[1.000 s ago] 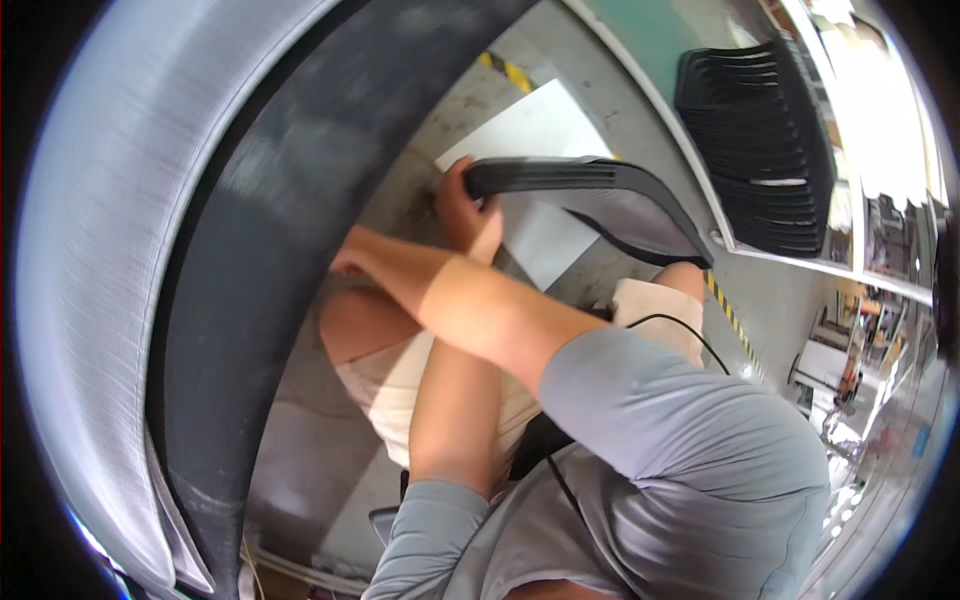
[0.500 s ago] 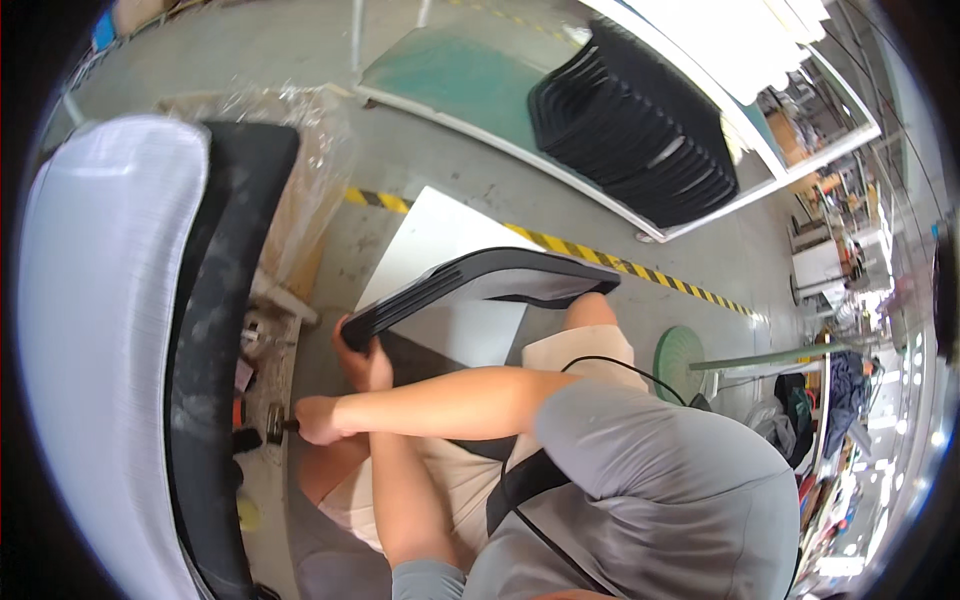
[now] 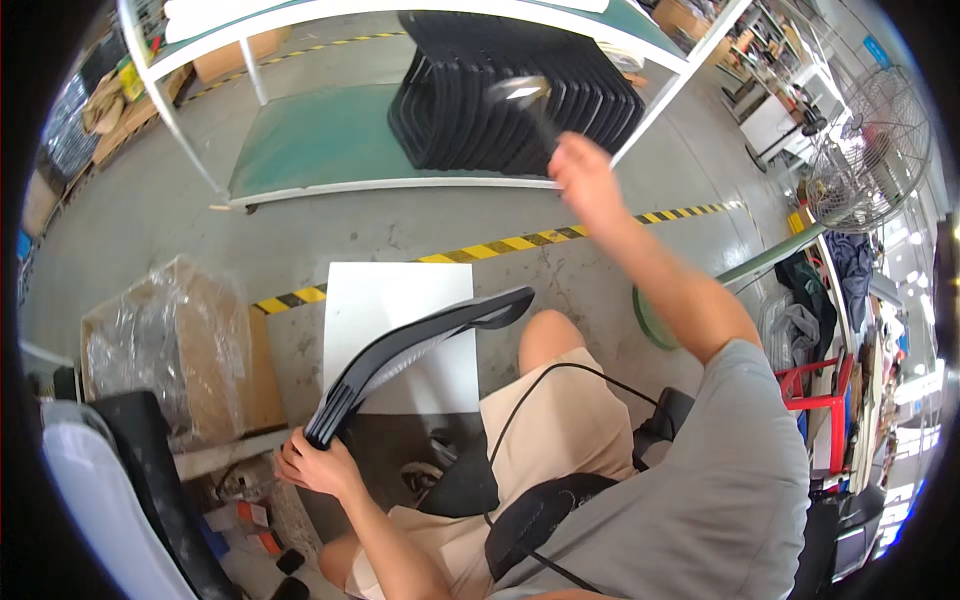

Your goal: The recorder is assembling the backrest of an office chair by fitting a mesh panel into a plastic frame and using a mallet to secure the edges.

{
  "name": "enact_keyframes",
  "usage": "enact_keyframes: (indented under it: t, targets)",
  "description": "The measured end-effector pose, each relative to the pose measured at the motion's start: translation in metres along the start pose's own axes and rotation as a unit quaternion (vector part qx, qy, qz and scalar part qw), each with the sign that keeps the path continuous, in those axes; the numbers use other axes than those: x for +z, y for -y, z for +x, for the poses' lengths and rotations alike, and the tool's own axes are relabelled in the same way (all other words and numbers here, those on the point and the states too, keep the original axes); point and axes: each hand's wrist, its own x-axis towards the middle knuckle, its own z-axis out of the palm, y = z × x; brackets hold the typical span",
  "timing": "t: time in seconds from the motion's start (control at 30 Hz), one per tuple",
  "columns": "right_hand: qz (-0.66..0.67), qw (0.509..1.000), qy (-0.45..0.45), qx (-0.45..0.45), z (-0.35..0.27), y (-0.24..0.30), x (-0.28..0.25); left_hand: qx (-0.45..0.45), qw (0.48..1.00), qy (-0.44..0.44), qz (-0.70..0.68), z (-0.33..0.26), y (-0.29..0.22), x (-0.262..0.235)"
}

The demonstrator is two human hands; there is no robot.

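Right hand is now holding a blurred shiny-headed tool, likely a hammer, up front, versus down beside the left wrist earlier. Curved black panel is tilting above the white board, left hand clasping its near end; far end is reaching toward the knee, contact unclear. If striking, I'd be bracing the panel firmly, keeping left fingers clear and landing square. Panel is showing a bowed profile, grooved near end, greyish underside. Beyond, ribbed-looking black shells are nesting on the green shelf.
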Motion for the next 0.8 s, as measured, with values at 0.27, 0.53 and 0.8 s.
enact_keyframes:
  t: [0.27,0.53,0.8]
  targets:
    - [0.076,0.958,-0.276,-0.006,0.302,-0.04,-0.166,0.052,0.996,0.078,0.002,0.015,-0.062,0.011]
    - [0.25,0.933,-0.252,0.067,0.364,-0.07,-0.198,0.082,0.992,0.078,0.058,0.025,-0.06,0.006]
    - [0.385,0.908,-0.114,0.12,0.308,-0.108,-0.188,0.108,0.988,0.084,0.07,0.042,-0.064,0.017]
